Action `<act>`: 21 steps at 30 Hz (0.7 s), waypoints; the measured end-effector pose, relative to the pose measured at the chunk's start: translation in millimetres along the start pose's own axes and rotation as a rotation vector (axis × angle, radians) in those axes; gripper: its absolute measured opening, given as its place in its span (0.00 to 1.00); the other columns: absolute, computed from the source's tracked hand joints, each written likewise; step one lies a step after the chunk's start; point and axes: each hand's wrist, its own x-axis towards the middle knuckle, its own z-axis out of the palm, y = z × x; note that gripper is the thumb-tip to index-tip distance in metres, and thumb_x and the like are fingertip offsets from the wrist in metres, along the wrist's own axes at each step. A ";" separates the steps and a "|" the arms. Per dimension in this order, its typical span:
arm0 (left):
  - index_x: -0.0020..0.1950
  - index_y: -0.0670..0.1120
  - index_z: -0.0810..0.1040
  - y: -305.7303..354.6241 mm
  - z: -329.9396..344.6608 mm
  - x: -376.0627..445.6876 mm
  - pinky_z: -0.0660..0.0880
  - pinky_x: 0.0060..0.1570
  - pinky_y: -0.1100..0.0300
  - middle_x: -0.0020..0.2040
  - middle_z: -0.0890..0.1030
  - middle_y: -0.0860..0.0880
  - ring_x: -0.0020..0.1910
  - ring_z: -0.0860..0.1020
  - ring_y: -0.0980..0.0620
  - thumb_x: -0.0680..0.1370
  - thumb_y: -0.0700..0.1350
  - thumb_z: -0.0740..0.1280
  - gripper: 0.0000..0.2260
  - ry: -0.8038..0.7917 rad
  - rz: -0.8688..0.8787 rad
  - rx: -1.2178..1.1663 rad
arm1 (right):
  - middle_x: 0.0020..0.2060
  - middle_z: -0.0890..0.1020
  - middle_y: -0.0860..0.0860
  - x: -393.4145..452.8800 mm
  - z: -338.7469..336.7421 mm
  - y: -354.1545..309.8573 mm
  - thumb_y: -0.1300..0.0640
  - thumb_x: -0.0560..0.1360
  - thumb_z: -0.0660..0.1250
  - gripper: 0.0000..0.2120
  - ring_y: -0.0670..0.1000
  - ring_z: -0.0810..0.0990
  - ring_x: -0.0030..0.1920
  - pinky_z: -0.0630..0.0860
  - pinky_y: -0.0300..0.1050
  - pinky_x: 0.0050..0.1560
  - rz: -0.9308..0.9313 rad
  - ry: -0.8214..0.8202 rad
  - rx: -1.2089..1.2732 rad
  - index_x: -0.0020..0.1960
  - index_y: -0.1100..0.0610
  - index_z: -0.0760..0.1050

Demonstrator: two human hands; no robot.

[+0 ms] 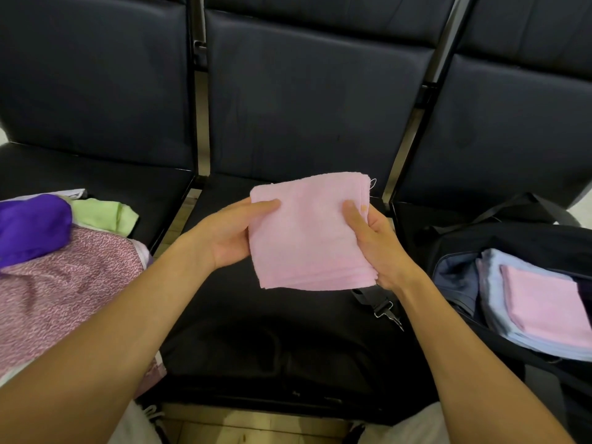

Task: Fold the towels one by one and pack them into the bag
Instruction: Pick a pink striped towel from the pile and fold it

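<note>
Both forearms reach in from the lower edge, hands meeting over the middle seat [288, 331]; left hand [229, 233] grips the left edge of the folded pink towel [307, 233], thumb laid flat across its top face, fingers curled underneath out of sight; right hand [373, 243] grips the towel's right edge, thumb on top, fingers wrapped behind; towel is held in the air above the middle seat, not touching it, folded to a rough square, layered edges showing at its lower right corner, a loose thread at its upper right corner.

Bag [480, 238] sits on the seat just right of the middle seat, dark, open at the top; inside it a stack of folded towels, light blue ones [493, 283] with a pink one [544, 302] on top; a strap with a metal clip [389, 312] trails from the bag onto the middle seat, below the held towel.

On the seat left of the middle seat lies an unfolded pile: purple cloth [32, 225], light green cloth [105, 213], pink patterned cloth [57, 290] nearest the camera, a white piece at the pile's far edge.

Surface is a row of dark padded seats with dark backrests [304, 100], metal bars between them; tiled floor shows below the middle seat's front edge; the person's pale trousers and a shoe are at the bottom edge.
</note>
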 end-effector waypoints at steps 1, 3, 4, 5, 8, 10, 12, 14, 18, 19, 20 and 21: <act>0.65 0.52 0.77 0.7 -0.4 0.4 0.80 0.52 0.47 0.58 0.83 0.48 0.56 0.82 0.47 0.76 0.43 0.70 0.17 0.017 0.046 0.025 | 0.56 0.84 0.50 -0.2 0.3 0.0 0.45 0.82 0.58 0.15 0.53 0.85 0.54 0.83 0.50 0.50 0.006 0.000 0.008 0.64 0.50 0.74; 0.66 0.53 0.76 3.1 -0.2 0.9 0.80 0.52 0.46 0.58 0.83 0.49 0.56 0.82 0.47 0.77 0.41 0.69 0.18 0.034 0.117 0.068 | 0.56 0.85 0.49 -0.1 0.1 -0.3 0.46 0.82 0.58 0.14 0.53 0.85 0.54 0.83 0.48 0.48 0.020 0.002 0.028 0.63 0.50 0.74; 0.66 0.53 0.75 3.9 -0.4 0.9 0.80 0.51 0.46 0.58 0.82 0.49 0.56 0.82 0.47 0.77 0.40 0.69 0.18 0.040 0.143 0.092 | 0.55 0.85 0.49 -0.4 -0.1 -0.8 0.46 0.82 0.59 0.14 0.53 0.85 0.54 0.83 0.47 0.48 0.027 -0.001 0.041 0.63 0.50 0.74; 0.66 0.54 0.74 4.9 -0.7 0.5 0.80 0.51 0.46 0.59 0.82 0.49 0.57 0.81 0.47 0.77 0.40 0.68 0.19 0.046 0.167 0.120 | 0.55 0.85 0.49 -0.7 -0.1 -1.1 0.46 0.82 0.59 0.14 0.53 0.85 0.54 0.83 0.47 0.47 0.035 -0.007 0.052 0.63 0.50 0.74; 0.67 0.54 0.73 6.8 -2.1 -0.5 0.80 0.52 0.44 0.59 0.81 0.50 0.57 0.81 0.46 0.77 0.39 0.69 0.20 0.077 0.224 0.162 | 0.55 0.85 0.49 -1.0 -0.2 -0.6 0.48 0.82 0.60 0.13 0.53 0.85 0.53 0.83 0.47 0.46 0.052 -0.031 0.081 0.63 0.49 0.74; 0.67 0.54 0.72 6.8 -1.0 -1.0 0.79 0.54 0.43 0.60 0.80 0.49 0.58 0.80 0.45 0.76 0.40 0.70 0.21 0.094 0.259 0.173 | 0.54 0.85 0.48 -0.6 -0.9 0.1 0.49 0.81 0.62 0.11 0.52 0.85 0.53 0.83 0.46 0.45 0.046 -0.028 0.069 0.62 0.48 0.74; 0.68 0.54 0.71 4.6 2.3 -2.0 0.79 0.55 0.43 0.61 0.80 0.50 0.59 0.79 0.46 0.76 0.41 0.70 0.22 0.093 0.303 0.194 | 0.54 0.85 0.47 0.3 -1.2 1.3 0.50 0.81 0.63 0.10 0.51 0.85 0.52 0.83 0.46 0.46 0.030 -0.012 0.035 0.62 0.47 0.74; 0.69 0.56 0.67 -0.6 6.2 -3.7 0.79 0.55 0.47 0.62 0.77 0.52 0.59 0.78 0.49 0.75 0.42 0.71 0.25 0.076 0.345 0.248 | 0.56 0.84 0.48 1.0 -1.1 3.8 0.50 0.81 0.63 0.11 0.50 0.85 0.53 0.83 0.48 0.49 0.016 0.028 0.001 0.63 0.48 0.74; 0.70 0.58 0.60 -13.1 14.2 -6.0 0.79 0.51 0.55 0.63 0.73 0.56 0.60 0.75 0.54 0.72 0.38 0.74 0.35 0.042 0.363 0.359 | 0.54 0.84 0.46 -1.3 -7.9 7.2 0.50 0.82 0.62 0.10 0.49 0.85 0.52 0.83 0.45 0.46 0.005 0.117 -0.074 0.62 0.47 0.75; 0.71 0.58 0.59 -15.8 16.4 -6.6 0.78 0.52 0.55 0.63 0.72 0.57 0.61 0.74 0.54 0.72 0.38 0.74 0.36 0.052 0.367 0.383 | 0.54 0.84 0.46 -3.1 -11.2 7.0 0.50 0.82 0.62 0.10 0.50 0.85 0.52 0.83 0.44 0.46 0.005 0.130 -0.099 0.62 0.48 0.75; 0.72 0.57 0.58 -17.6 17.9 -6.6 0.78 0.54 0.53 0.64 0.72 0.57 0.62 0.74 0.54 0.72 0.38 0.75 0.37 0.069 0.374 0.407 | 0.54 0.84 0.46 -4.6 -14.5 6.8 0.50 0.82 0.62 0.11 0.50 0.84 0.52 0.83 0.44 0.46 0.003 0.144 -0.124 0.63 0.49 0.75; 0.73 0.57 0.57 -19.7 21.3 -7.3 0.77 0.56 0.51 0.65 0.71 0.57 0.62 0.73 0.54 0.72 0.38 0.75 0.38 0.088 0.384 0.427 | 0.54 0.83 0.47 -7.5 -19.2 6.2 0.50 0.82 0.62 0.12 0.50 0.84 0.53 0.83 0.46 0.48 -0.001 0.161 -0.147 0.63 0.50 0.75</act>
